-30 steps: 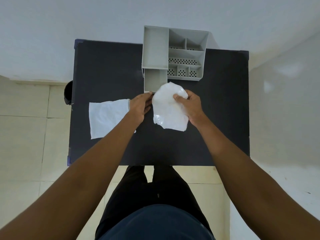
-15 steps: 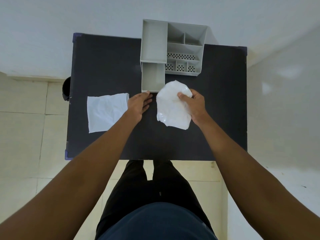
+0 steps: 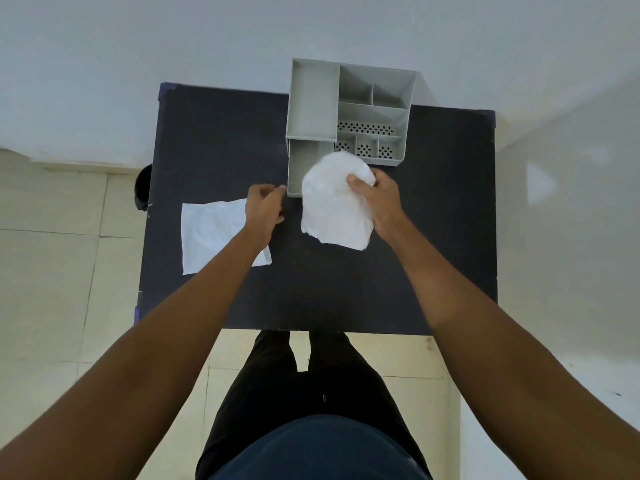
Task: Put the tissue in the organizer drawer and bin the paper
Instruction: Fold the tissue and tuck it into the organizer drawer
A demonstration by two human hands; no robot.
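- A black table (image 3: 214, 140) stands against a pale wall on a tiled floor; a dark bin (image 3: 142, 188) shows just past the table's left edge.
- A grey desk organizer (image 3: 349, 109) sits at the table's far edge, its drawer (image 3: 298, 168) pulled out toward the person, long axis running away from them.
- The right hand (image 3: 381, 199) grips the white tissue (image 3: 332, 206) at its upper right, thumb on top; the tissue hangs partly over the open drawer's right side, its upper end already above the drawer's front half.
- The drawer lies just left of and beyond the right hand, so the move likely calls for a short leftward shift and a push down.
- The left hand (image 3: 265, 206) is loosely curled, holding nothing, just beside the drawer's front-left corner and overlapping the flat paper (image 3: 211, 233).
- Compared with half a second ago, the tissue has moved up and left onto the drawer, and the left hand has drawn off the drawer front.
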